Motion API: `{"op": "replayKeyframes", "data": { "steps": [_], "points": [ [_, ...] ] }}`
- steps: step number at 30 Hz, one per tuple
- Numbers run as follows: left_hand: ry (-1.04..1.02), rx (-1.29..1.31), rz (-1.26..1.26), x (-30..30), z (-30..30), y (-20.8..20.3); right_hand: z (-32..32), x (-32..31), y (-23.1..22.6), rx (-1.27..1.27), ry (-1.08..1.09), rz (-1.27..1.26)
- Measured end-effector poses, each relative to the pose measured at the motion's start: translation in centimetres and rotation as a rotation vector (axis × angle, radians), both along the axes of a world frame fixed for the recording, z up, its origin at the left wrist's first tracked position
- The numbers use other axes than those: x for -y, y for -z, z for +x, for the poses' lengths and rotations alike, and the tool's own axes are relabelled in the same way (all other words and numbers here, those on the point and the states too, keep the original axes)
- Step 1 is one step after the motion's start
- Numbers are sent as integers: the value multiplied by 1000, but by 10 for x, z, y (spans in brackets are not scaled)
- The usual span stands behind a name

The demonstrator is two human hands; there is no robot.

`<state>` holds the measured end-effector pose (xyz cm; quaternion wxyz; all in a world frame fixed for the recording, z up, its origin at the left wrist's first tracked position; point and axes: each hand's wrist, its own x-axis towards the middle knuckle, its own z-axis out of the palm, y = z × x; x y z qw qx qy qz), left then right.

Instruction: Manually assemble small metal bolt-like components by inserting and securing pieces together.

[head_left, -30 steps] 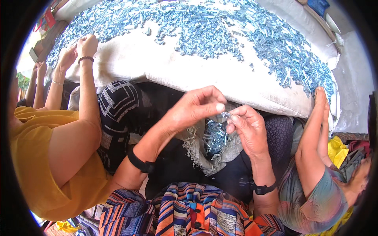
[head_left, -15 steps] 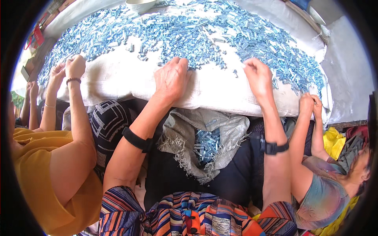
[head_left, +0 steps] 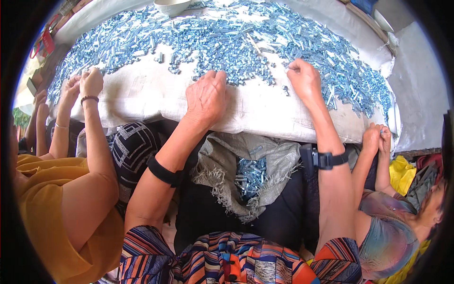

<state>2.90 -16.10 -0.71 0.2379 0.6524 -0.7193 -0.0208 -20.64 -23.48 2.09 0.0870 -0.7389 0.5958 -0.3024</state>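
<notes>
A wide heap of small bluish metal pieces point(head_left: 217, 35), some short and nut-like, others longer and tube-like, covers the pale cloth-topped table point(head_left: 265, 106). My left hand point(head_left: 206, 97) is closed at the heap's near edge, fingers curled under; whatever they grip is hidden. Farther right, my right hand point(head_left: 305, 81) is closed in a pinch over the cloth beside the heap. A tiny pale bit shows at its fingertips, too small to name. In my lap, between my forearms, an open woven sack point(head_left: 279, 177) with frayed edges holds longer metal pieces point(head_left: 250, 177).
A pale bowl point(head_left: 172, 6) stands at the table's far side. Co-workers' hands point(head_left: 91, 83) are at the table's left, and another person's hands point(head_left: 377, 138) are at its right edge. Beyond them lies a yellow bag or cloth point(head_left: 401, 174).
My right hand has shifted slightly forward and left, its fingers still pinched. My left hand stays nearly in place. The hands of the person at right have dropped lower.
</notes>
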Motion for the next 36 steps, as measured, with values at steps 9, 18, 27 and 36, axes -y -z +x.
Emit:
{"op": "replayKeyframes", "data": {
  "steps": [9, 18, 27, 36],
  "points": [
    [73, -178, -38, -13, 11, 3, 19, -96, -4, 1139, -261, 606],
    [280, -1591, 516, -61, 5, -20, 44, -138, -14, 1340, -360, 721],
    [372, -1712, 528, -81, -3, -29, 55, -146, -3, 1386, -361, 546],
    [408, -1645, 532, -84, -5, -27, 56, -155, 0, 1501, -403, 594]
  ]
}}
